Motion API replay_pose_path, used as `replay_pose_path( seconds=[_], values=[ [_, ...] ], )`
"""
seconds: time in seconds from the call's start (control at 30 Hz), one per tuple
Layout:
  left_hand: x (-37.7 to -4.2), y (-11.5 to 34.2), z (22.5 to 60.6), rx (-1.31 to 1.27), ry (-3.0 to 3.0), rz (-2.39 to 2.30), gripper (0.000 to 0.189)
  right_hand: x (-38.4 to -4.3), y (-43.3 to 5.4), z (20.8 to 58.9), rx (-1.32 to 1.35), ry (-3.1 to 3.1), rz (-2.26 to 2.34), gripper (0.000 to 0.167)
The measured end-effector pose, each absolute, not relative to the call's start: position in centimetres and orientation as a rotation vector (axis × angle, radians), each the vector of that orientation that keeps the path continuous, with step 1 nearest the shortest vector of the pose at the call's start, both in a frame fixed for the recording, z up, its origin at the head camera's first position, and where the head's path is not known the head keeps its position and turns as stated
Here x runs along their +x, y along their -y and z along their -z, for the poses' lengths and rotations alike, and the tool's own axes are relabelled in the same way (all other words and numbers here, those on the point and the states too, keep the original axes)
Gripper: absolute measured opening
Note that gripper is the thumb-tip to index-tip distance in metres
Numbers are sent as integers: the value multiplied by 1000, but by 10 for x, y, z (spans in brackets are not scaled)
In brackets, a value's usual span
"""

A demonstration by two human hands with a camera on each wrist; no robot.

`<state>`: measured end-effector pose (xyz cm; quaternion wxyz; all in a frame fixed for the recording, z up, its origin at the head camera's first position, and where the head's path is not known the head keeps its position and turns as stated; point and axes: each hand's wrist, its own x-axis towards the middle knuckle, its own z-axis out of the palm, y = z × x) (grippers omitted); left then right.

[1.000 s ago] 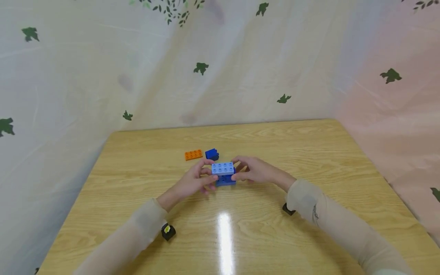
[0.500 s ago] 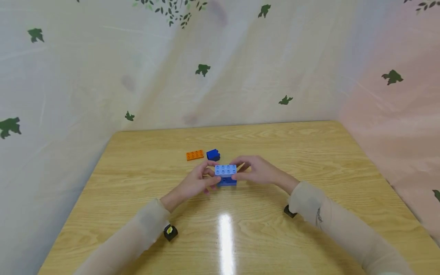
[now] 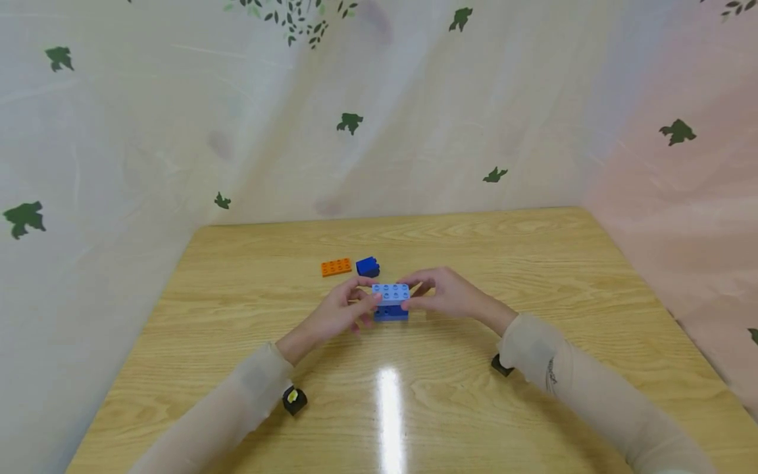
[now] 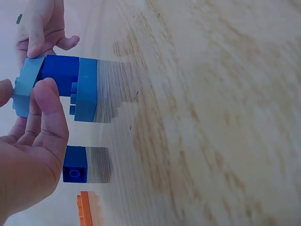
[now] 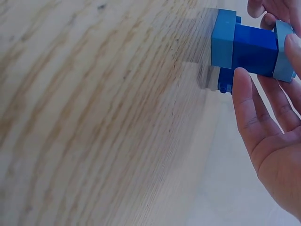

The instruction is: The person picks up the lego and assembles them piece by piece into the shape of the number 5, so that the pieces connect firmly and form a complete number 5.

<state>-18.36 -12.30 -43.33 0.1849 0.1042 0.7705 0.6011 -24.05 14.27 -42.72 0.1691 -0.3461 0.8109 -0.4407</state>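
Observation:
A light blue brick (image 3: pixel 391 292), studs up, tops a small stack on the table. Beneath it sits a dark blue brick (image 5: pixel 254 49), which covers only part of the lower light blue brick (image 4: pixel 87 89). In the left wrist view the top brick looks slightly tilted against the dark blue one. My left hand (image 3: pixel 334 318) pinches the top brick's left end between thumb and fingers. At its right end, my right hand (image 3: pixel 447 294) holds the same brick with thumb and fingertips. How firmly the top brick sits on the studs cannot be seen.
Behind the stack lie another dark blue brick (image 3: pixel 368 266), on its side, and a flat orange brick (image 3: pixel 336 266). The wooden table (image 3: pixel 533 263) meets a hanging cloth (image 3: pixel 403 171) at its far edge. Black devices (image 3: pixel 294 400) hang under both wrists.
The view shifts slightly. My left thumb has moved up from the lower front of the top brick onto its front edge, and the top brick sits straighter over the stack.

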Motion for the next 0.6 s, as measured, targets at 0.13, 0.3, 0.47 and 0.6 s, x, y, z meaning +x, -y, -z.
replay_pose_path(
  seconds=[0.13, 0.3, 0.47, 0.6],
  values=[
    [-184, 123, 433, 268, -2169, -1701, 50, -242, -142, 425, -981, -2276, 1245, 47],
    [-184, 123, 432, 250, -2191, -1686, 48, -246, -144, 425, -1065, -2281, 1187, 46],
    [-182, 124, 430, 245, -2207, -1649, 47, -245, -143, 427, -1079, -2254, 1227, 47],
    [-181, 125, 429, 269, -2236, -1611, 49, -241, -139, 428, -1055, -2263, 1273, 44]
  ],
)
